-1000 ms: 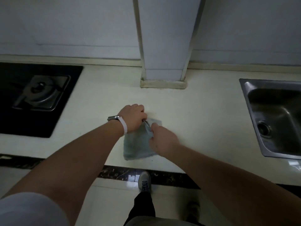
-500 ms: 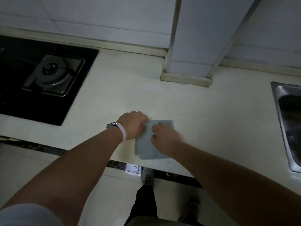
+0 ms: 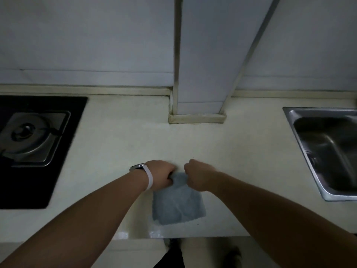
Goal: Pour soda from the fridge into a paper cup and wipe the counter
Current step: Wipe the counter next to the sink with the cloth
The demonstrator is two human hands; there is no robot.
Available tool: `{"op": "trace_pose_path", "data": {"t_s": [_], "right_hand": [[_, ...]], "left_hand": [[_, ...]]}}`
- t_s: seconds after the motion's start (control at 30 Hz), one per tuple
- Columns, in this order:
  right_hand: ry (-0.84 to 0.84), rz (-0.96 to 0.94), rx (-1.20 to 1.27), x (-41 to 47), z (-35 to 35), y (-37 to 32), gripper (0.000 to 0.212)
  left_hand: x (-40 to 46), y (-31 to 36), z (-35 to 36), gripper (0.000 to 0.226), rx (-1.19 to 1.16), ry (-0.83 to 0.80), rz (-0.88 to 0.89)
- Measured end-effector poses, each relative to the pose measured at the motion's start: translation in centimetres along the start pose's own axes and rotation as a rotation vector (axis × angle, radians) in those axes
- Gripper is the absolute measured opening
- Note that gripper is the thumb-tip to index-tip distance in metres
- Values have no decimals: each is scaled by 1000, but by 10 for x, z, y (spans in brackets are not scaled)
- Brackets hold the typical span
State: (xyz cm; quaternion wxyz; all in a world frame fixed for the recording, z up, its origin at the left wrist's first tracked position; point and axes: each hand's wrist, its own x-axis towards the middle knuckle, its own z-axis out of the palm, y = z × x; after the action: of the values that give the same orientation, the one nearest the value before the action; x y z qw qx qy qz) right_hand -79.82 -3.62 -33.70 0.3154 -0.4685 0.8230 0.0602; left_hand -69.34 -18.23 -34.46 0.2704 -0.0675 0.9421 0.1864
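Here, lying flat near the front edge of the worktop (image 3: 119, 144), straight in front of the tiled pillar (image 3: 201, 78): the blue cloth (image 3: 178, 204). Gripping its far edge, side by side: left hand (image 3: 161, 176) and right hand (image 3: 200, 176), both clenched on fabric. Flanking the pillar: stove (image 3: 32, 144) leftward, sink (image 3: 328, 151) rightward.

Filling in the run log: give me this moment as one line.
step: wipe counter | left hand: grips cloth | right hand: grips cloth | cloth: on counter, between stove and sink
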Motion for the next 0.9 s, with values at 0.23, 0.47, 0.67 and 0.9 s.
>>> {"op": "trace_pose_path", "data": {"t_s": [0.23, 0.47, 0.67, 0.9], "right_hand": [[230, 167, 78, -41, -45, 40, 4], [403, 308, 151, -76, -83, 111, 12], [468, 332, 190, -81, -110, 181, 18], [426, 286, 185, -57, -130, 258, 22]], "left_hand": [[24, 29, -71, 8, -11, 62, 96], [60, 93, -119, 9, -14, 232, 161], [103, 144, -144, 17, 18, 361, 154], [165, 184, -158, 28, 58, 358, 50]]}}
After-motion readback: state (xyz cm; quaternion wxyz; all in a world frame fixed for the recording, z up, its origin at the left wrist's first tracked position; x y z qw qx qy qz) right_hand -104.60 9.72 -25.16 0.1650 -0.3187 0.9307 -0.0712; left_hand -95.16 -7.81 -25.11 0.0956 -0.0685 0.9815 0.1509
